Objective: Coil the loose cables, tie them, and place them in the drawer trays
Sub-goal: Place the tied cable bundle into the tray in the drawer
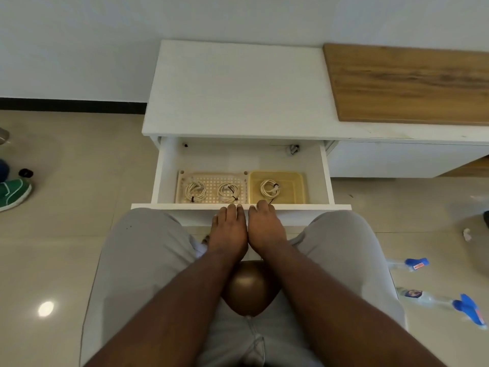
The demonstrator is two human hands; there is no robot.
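Observation:
The white drawer [324, 178] stands pulled out under the white cabinet top. Inside it a perforated cream tray [211, 177] holds two coiled, tied white cables [195, 191] [228, 192]. A yellow tray [293, 181] to its right holds a third tied coil [270, 188]. My left hand [229, 229] and my right hand [266, 226] lie side by side, fingers straight, fingertips resting on the drawer's front edge. Neither hand holds anything.
A wooden board [407, 83] lies on the cabinet top at the right. On the tiled floor a green shoe [14, 193] sits at the left, and two plastic bottles with blue labels [408, 264] [444, 303] lie at the right. My knees flank the drawer front.

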